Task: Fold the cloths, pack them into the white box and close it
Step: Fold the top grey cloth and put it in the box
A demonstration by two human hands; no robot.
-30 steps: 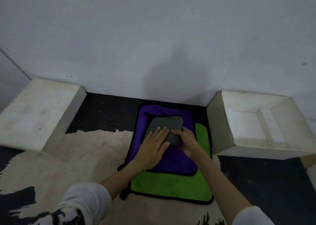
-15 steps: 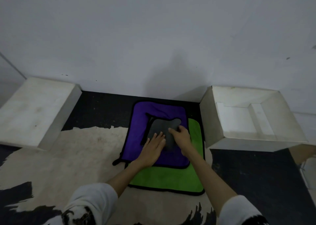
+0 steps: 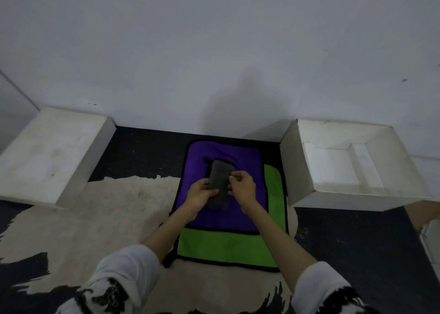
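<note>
A grey cloth (image 3: pixel 220 175), folded into a narrow strip, lies on a purple cloth (image 3: pixel 240 156), which is spread over a green cloth (image 3: pixel 226 247) on the floor. My left hand (image 3: pixel 201 193) grips the strip's left edge, thumb on top. My right hand (image 3: pixel 242 187) pinches its right edge with curled fingers. The open white box (image 3: pixel 297 170) stands to the right of the cloths, its inside showing a raised divider. The box lid (image 3: pixel 52 151) lies upside up at the far left.
The cloths rest partly on a beige hide rug (image 3: pixel 114 218) over a dark floor (image 3: pixel 357 254). A white wall (image 3: pixel 214 51) rises right behind the cloths, box and lid. A small pale object (image 3: pixel 428 228) sits at the right edge.
The grey cloth has gone from a wide rectangle to a narrow strip. My left hand went from lying flat on it to gripping its edge, and my right hand now pinches the other side.
</note>
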